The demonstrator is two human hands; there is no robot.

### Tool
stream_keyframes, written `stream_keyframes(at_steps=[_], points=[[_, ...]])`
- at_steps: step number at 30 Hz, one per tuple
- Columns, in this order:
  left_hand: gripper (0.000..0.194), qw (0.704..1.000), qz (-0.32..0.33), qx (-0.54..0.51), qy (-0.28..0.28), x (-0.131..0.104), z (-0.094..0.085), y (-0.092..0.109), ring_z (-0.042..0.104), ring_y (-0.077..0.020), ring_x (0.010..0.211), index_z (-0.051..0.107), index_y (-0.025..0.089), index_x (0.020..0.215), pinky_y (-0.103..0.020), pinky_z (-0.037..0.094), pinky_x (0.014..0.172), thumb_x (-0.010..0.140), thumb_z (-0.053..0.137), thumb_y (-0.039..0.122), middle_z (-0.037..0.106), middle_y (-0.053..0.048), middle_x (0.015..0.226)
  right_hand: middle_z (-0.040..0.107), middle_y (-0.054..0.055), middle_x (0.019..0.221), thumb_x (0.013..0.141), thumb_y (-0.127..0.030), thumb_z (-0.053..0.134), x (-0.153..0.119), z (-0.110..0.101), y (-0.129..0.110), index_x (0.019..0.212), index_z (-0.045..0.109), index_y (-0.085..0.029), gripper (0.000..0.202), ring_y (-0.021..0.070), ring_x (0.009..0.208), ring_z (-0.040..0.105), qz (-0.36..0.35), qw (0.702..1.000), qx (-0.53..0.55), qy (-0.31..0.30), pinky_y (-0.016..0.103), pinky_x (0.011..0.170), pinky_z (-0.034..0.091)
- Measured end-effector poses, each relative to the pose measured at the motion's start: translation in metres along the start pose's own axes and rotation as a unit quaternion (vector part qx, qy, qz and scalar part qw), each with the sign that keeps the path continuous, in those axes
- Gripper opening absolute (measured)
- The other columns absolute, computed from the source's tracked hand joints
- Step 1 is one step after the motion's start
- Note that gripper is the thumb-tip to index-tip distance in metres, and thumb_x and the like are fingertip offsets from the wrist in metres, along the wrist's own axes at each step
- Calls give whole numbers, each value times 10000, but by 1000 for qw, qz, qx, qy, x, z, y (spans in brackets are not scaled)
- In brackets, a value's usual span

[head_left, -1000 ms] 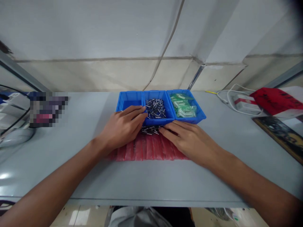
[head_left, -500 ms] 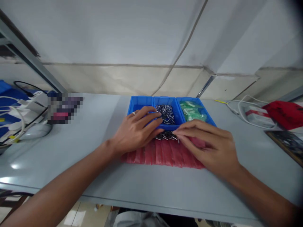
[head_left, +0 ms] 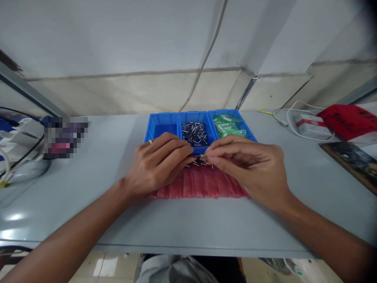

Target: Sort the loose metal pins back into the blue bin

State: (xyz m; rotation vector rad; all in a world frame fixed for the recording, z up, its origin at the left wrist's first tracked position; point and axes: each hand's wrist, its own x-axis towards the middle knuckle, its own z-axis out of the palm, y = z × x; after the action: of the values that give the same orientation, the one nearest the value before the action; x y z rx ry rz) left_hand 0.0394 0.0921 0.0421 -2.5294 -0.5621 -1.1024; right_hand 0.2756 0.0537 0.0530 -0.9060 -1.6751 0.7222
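Note:
My right hand (head_left: 250,165) is closed in a pinch, with a small metal pin (head_left: 203,157) at its fingertips. Close by on the left, my left hand (head_left: 161,161) is bent over, its thumb and fingertips drawn together; whatever they hold is hidden. Between and below the hands lies a pile of small metal pins (head_left: 193,163). It rests against a row of flat red plastic bags (head_left: 200,182), partly covered by both hands. Behind stand blue bins (head_left: 163,122); more loose pins (head_left: 194,133) fill the middle one, and green bags (head_left: 228,125) lie in the right one.
At left are white plugs with cables (head_left: 17,141) and a grey computer mouse (head_left: 32,169). To the right sit a white-and-red box (head_left: 313,126), a red cloth-like item (head_left: 347,120), a white cable and a dark flat panel (head_left: 352,161). A wall rises behind the table (head_left: 182,224).
The view has shifted slightly. My two hands have come closer together over the pile, and the left fingers have drawn inward. The right hand keeps its pinch.

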Motion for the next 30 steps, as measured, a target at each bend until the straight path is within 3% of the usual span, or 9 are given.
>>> stream_keyframes(at_steps=[6, 8, 12, 15, 17, 19, 21, 22, 30], points=[[55, 999, -36, -15, 7, 0, 3, 0, 699, -208, 913, 643, 152, 933, -329, 587, 759, 940, 687, 184, 771, -64, 974, 768, 22, 960, 882, -164, 771, 2, -1, 7, 914, 800, -253, 99, 155, 881, 733, 33, 998, 48, -28, 284, 752, 632], [66, 997, -74, -12, 18, 0, 3, -1, 700, -218, 958, 652, 144, 995, -348, 591, 803, 963, 655, 202, 767, -82, 1032, 775, 29, 1038, 907, -169, 746, 3, -1, 10, 970, 794, -254, 116, 170, 959, 750, 47, 997, 62, -3, 318, 842, 650], [96, 989, -140, 33, 22, 0, 3, -6, 694, -202, 955, 650, 150, 1048, -332, 584, 799, 955, 627, 166, 757, -70, 1052, 701, 48, 1353, 959, -168, 677, 7, -7, 14, 1281, 694, -287, 343, 235, 1235, 694, 56, 993, 101, 14, 451, 1043, 607], [85, 987, -154, 54, -8, -1, 5, -10, 698, -195, 958, 655, 164, 1030, -316, 587, 788, 966, 600, 167, 755, -56, 1049, 779, 40, 1161, 976, -140, 633, 6, -12, 15, 1205, 725, -249, 270, 195, 1060, 759, -11, 999, -28, -41, 363, 911, 654], [114, 985, -158, 47, -46, -3, 7, -11, 702, -203, 1003, 662, 164, 1059, -316, 597, 798, 985, 580, 190, 750, -64, 1091, 802, 42, 1031, 967, -104, 625, 3, -13, 19, 1138, 748, -211, 236, 184, 932, 770, -116, 964, -208, -118, 334, 837, 652], [161, 984, -154, 35, -79, -6, 10, -10, 700, -223, 1072, 666, 160, 1117, -331, 612, 821, 999, 572, 218, 739, -76, 1168, 798, 70, 1052, 949, -79, 635, -1, -13, 25, 1146, 745, -180, 248, 215, 951, 762, -203, 884, -374, -195, 368, 846, 645], [215, 983, -147, 27, -103, -8, 13, -9, 694, -244, 1137, 662, 158, 1186, -361, 625, 871, 1006, 575, 236, 722, -88, 1248, 781, 98, 1098, 944, -69, 632, -4, -11, 31, 1195, 725, -160, 283, 245, 1004, 748, -224, 823, -459, -247, 401, 856, 643], [235, 983, -142, 25, -109, -10, 14, -9, 692, -250, 1161, 660, 157, 1212, -376, 628, 901, 1008, 576, 238, 716, -92, 1274, 774, 102, 1102, 942, -64, 629, -5, -10, 34, 1208, 716, -152, 293, 248, 1008, 742, -222, 812, -473, -260, 405, 851, 643], [184, 991, -106, 6, -80, -13, 16, -13, 724, -223, 1192, 701, 166, 1129, -358, 630, 996, 1000, 570, 170, 765, -63, 1232, 750, 95, 1019, 948, -30, 585, -5, -8, 26, 1128, 728, -125, 249, 221, 949, 726, -226, 849, -426, -215, 368, 846, 640]])
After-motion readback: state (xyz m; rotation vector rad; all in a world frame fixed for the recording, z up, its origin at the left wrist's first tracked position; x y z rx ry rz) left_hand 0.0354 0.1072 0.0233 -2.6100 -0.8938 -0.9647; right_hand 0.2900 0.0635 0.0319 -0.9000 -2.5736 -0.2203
